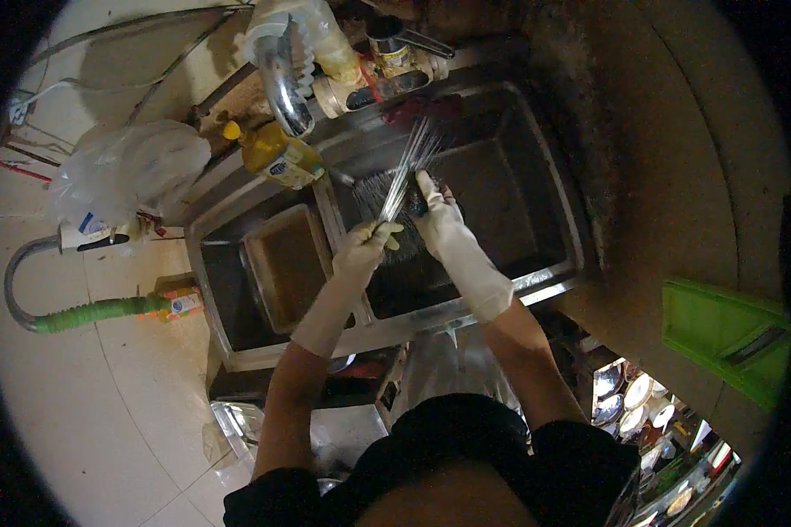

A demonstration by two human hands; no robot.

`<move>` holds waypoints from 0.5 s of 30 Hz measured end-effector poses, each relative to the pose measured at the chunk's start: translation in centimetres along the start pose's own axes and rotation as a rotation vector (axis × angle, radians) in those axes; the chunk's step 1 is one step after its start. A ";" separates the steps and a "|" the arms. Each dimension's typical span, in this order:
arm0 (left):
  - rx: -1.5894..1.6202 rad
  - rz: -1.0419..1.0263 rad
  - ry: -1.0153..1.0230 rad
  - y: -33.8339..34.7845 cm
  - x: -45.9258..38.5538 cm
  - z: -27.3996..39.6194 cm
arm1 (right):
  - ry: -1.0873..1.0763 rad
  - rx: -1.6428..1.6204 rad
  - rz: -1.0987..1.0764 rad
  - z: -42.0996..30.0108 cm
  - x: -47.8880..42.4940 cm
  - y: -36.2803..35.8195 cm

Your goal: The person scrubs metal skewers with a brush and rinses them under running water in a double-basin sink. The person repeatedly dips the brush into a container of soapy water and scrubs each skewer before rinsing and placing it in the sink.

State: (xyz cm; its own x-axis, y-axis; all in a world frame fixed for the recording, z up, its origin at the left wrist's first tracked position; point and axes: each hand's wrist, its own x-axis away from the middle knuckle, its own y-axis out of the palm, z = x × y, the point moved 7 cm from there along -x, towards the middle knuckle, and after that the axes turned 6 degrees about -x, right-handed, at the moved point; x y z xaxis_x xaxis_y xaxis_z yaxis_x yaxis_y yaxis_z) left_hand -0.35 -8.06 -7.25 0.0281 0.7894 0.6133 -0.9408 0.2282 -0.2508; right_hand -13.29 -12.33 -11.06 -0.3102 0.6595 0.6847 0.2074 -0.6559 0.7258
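My left hand [362, 249], in a pale rubber glove, grips a bundle of thin metal skewers [405, 170] at its lower end. The bundle slants up and away over the right basin [494, 197] of a steel double sink. My right hand [443, 224], gloved alike, is just right of the bundle with its fingers pointing away from me. A dark patch shows by its fingers; whether it holds something there cannot be made out. Beneath both hands, many more thin skewers [374, 191] appear to lie in the basin, partly hidden and blurred.
The left basin holds a rectangular tub [287, 263]. A yellow bottle [280, 158] stands behind the divider, near a chrome faucet [287, 92]. Farther left are a clear plastic bag [135, 161] and a green-wrapped hose [99, 312]. A green plastic board [725, 336] is at right.
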 end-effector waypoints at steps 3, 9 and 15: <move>-0.369 0.059 -0.051 -0.9 -2.8 -3.8 | 0.030 -0.059 -0.375 3.9 -4.7 -2.8; -0.587 0.230 -0.080 0.5 4.3 0.4 | 0.576 -2.024 -0.259 -2.0 -7.1 2.8; -0.653 0.203 -0.097 -0.2 7.6 1.3 | 2.640 -3.191 -0.033 -20.0 -5.0 1.4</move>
State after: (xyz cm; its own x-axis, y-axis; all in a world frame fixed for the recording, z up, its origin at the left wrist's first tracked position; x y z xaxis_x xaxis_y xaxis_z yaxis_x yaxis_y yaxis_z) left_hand -0.44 -2.87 -1.58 -0.1859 0.8055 0.5627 -0.5269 0.4017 -0.7490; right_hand -30.02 -23.91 -14.80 0.2347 0.9389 -0.2517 0.8487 -0.3242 -0.4179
